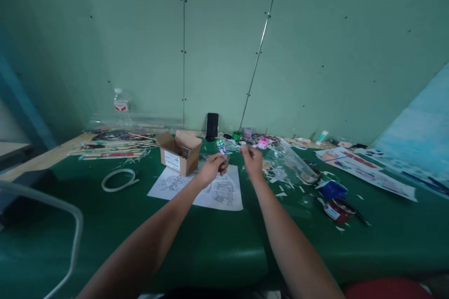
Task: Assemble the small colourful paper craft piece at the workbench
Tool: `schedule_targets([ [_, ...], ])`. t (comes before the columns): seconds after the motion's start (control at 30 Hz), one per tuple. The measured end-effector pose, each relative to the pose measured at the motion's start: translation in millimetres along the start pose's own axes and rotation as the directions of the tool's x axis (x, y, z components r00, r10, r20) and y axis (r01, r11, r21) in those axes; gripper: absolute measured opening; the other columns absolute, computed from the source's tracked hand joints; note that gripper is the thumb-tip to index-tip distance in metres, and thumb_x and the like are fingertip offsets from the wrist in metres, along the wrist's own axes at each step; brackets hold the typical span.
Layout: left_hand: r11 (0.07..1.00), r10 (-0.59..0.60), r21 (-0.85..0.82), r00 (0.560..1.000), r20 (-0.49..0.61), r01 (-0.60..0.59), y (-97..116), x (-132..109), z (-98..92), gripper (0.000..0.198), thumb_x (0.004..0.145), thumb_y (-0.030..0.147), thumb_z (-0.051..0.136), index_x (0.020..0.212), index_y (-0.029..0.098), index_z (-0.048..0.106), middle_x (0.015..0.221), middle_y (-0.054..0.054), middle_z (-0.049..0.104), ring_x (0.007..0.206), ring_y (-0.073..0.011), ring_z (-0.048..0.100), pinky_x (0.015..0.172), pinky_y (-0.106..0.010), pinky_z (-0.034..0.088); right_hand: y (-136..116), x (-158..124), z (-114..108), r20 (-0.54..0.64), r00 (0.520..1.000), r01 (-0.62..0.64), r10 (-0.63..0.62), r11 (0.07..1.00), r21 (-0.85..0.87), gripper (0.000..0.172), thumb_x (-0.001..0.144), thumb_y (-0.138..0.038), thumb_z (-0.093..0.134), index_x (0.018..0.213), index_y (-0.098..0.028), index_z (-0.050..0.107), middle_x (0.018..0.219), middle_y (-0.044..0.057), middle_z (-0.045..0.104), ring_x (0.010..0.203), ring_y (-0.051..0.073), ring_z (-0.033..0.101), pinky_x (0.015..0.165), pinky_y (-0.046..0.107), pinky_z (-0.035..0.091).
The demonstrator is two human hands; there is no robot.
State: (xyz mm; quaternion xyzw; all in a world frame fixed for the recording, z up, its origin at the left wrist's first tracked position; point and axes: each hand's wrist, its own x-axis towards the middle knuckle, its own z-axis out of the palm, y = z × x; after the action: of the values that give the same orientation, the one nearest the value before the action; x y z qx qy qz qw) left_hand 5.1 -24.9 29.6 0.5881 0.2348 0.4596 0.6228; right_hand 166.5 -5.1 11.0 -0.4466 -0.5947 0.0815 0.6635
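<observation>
Above the printed sheet (203,189), the left hand (213,167) is closed around a small glittery piece (220,146) that pokes up past the fingers. The right hand (251,159), just beside it, pinches shut (on what, I cannot tell). An open cardboard box (178,152) sits left of the sheet.
</observation>
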Motion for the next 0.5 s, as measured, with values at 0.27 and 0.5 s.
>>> schedule_targets([
  [0.27, 0.994, 0.106, -0.025, 0.987, -0.119, -0.110, 5.1, 1.9, -3.0, 0.029, 0.079, 0.036, 0.054, 0.064, 0.019, 0.036, 0.051, 0.007, 0.035, 0.041, -0.0056, 0.036, 0.045, -0.022, 0.028, -9.7, -11.2, 11.7, 0.267, 0.959, 0.083, -0.092, 0.996, 0.045, 0.040, 0.081, -0.049, 0.047, 0.055, -0.018, 0.050, 0.050, -0.003, 0.040, 0.051, 0.010, 0.038, 0.050, 0.023, 0.030],
  [0.5, 0.994, 0.098, -0.038, 0.987, -0.126, -0.103, 2.0, 4.2, -3.7, 0.030, 0.080, 0.035, 0.055, 0.064, 0.019, 0.036, 0.050, 0.007, 0.035, 0.041, -0.0057, 0.036, 0.044, -0.021, 0.029, -14.2, -12.4, 12.1, 0.305, 0.948, 0.091, -0.095, 0.995, 0.029, 0.042, 0.081, -0.051, 0.046, 0.054, -0.019, 0.045, 0.050, -0.004, 0.035, 0.050, 0.010, 0.034, 0.049, 0.023, 0.028],
])
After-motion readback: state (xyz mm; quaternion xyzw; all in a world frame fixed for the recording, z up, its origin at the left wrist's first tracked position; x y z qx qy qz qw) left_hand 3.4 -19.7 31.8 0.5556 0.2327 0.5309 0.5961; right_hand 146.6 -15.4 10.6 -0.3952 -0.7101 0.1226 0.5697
